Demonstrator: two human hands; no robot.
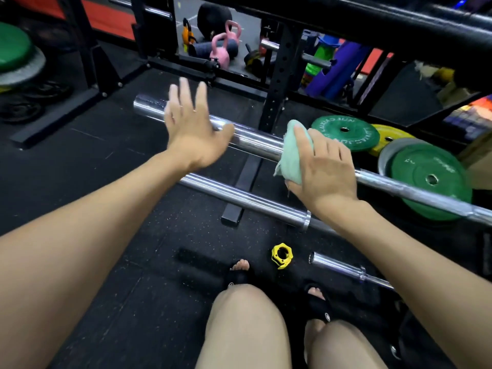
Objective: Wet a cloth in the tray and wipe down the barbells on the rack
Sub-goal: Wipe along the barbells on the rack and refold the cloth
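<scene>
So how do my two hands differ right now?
The left hand is open, fingers spread, holding nothing, above the sleeve end of the chrome steel barbell. The right hand grips a pale green cloth wrapped over that barbell, nearer its thin shaft. Both are bare and reach towards the same barbell.

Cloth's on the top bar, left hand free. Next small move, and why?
Probably slide the right hand and its green cloth leftward along the barbell sleeve. The cloth is wrapped over the sleeve, bare chrome lies left of it, and the open left hand hovers there, apparently to steady it.
</scene>
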